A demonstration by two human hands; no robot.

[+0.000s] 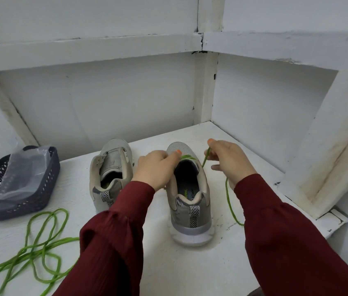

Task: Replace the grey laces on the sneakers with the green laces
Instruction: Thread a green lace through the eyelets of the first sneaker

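Green lace (228,195): threaded at the front eyelets of the sneaker (190,218), centre frame, tail trailing right.
My left hand (158,167): pinches it at the eyelets.
My right hand (229,161): pinches its strand beside the shoe.
Spare green lace (46,245): loose, lower left.

Soft, even light; faint shadows; wide-angle bending at edges.

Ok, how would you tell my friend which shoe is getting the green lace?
Look at the white shelf. Two sneakers stand there; take the right sneaker, between the left hand and right hand. Unlike the left sneaker, it has a green lace threaded at its front.
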